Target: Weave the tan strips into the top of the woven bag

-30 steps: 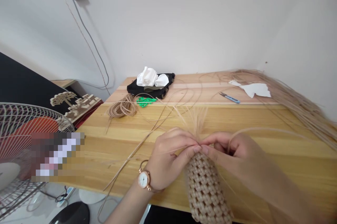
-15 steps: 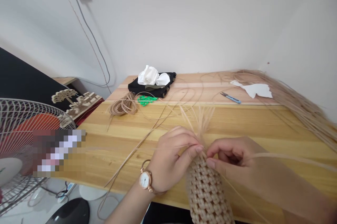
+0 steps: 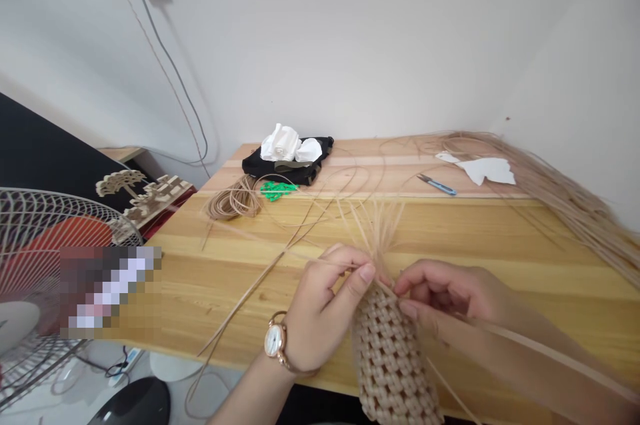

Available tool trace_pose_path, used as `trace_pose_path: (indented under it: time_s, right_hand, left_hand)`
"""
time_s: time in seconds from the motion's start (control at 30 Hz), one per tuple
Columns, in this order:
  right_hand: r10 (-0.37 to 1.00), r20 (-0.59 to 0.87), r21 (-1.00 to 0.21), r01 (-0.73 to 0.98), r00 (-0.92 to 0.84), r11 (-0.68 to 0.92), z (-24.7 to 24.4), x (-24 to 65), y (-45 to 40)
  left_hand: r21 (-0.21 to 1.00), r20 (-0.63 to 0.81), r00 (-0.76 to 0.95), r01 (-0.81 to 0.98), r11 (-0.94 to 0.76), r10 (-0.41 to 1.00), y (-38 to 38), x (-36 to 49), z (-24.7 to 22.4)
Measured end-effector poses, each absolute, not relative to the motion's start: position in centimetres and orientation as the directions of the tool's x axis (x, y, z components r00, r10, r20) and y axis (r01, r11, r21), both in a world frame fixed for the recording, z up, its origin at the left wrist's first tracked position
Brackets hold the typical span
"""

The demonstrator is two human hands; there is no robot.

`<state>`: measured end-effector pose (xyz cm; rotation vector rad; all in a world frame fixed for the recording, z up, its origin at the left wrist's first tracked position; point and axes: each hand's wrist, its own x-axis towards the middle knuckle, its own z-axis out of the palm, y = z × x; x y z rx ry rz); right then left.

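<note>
A tan woven tube [image 3: 393,358] with small open holes stands at the table's near edge, and a bunch of loose strands [image 3: 377,225] fans out from its far end. My left hand [image 3: 333,305], with a watch on the wrist, pinches a thin strand at the tube's upper left edge. From those fingers the strand trails off to the left. My right hand [image 3: 445,295] is at the upper right edge, thumb and fingertips closed on a flat strand that runs back over the forearm to the right. Its curled fingers are partly hidden.
Behind lie a coil of cord [image 3: 233,198], a green item [image 3: 277,190], a black pouch [image 3: 285,168] with white tissue, blue snips [image 3: 437,185] and torn white paper [image 3: 483,168]. Long strands [image 3: 565,192] cover the right side. A fan [image 3: 60,245] stands left.
My left thumb and fingers have shifted slightly left and up, and the strand they hold has swung upward. My right hand stays close to the tube while its strand hangs lower across the forearm.
</note>
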<state>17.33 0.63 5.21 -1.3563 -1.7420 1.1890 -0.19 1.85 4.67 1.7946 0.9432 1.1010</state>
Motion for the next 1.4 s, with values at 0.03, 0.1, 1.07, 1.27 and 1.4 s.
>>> trace_pose_path:
  time_s: [0.03,0.1,1.07,1.27,1.4]
  right_hand:
    - [0.96,-0.043,-0.912,0.403,-0.277,0.076,5.2,17.4,0.6]
    - [0.955,-0.019,-0.902,0.417,-0.295,0.111,5.5,17.4,0.6]
    - [0.96,0.11,-0.974,0.163,-0.258,0.156,4.7,17.1,0.7]
    - [0.979,0.016,-0.969,0.238,-0.204,0.065,4.7,16.7,0.6]
    - [0.985,0.01,-0.945,0.319,-0.173,0.065,4.6,16.6,0.2]
  left_hand:
    - [0.904,0.317,0.34,0.173,-0.39,0.885,1.8,-0.1,4.7]
    - [0.901,0.31,0.34,0.192,-0.388,0.888,1.8,0.1,4.6]
    - [0.889,0.331,0.443,0.151,-0.433,0.833,2.7,-0.8,4.5]
    - [0.895,0.319,0.432,0.155,-0.417,0.844,2.8,-0.9,4.3]
    - [0.881,0.352,0.468,0.128,-0.456,0.811,2.9,-0.7,4.5]
